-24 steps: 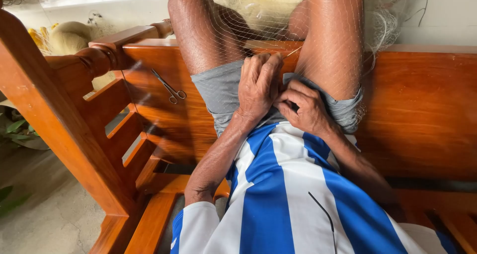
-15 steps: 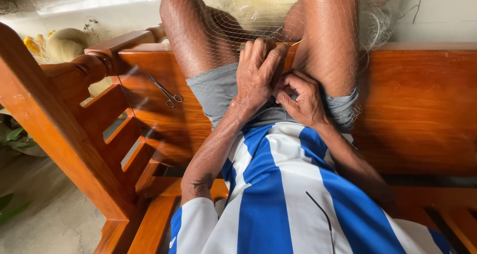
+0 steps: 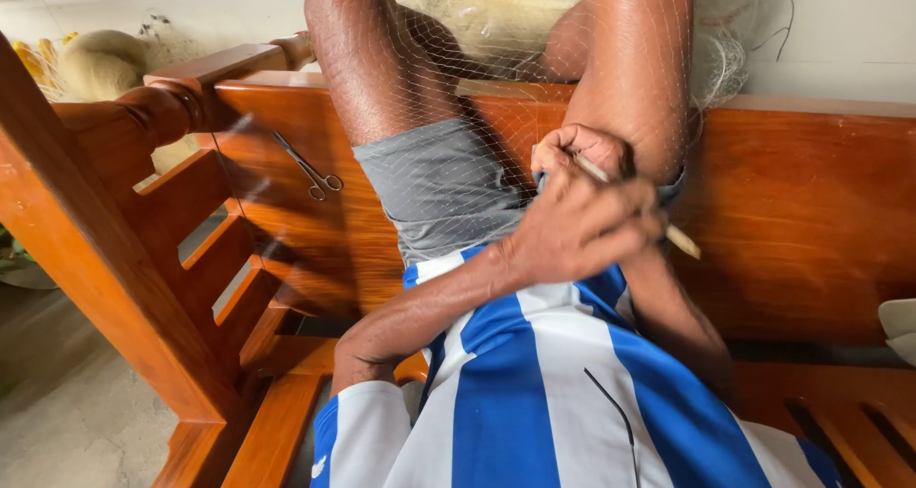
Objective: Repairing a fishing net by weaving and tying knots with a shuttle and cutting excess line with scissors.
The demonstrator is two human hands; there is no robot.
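Netting lies draped over both raised knees and the lap, spread taut for mending. Left hand crosses over, fingers clenched on a pale netting needle; right hand pinches mesh beside the thigh. Scissors rest within reach on the wooden bench.

**Bright daylight, wide-angle warp**

Strong daylight pours from the top of the frame, blowing out the pale wall and glossing the polished orange-brown wooden bench. Soft shadows sit under the legs. Edges bend outward (fisheye lens), and the left rails smear with motion blur.
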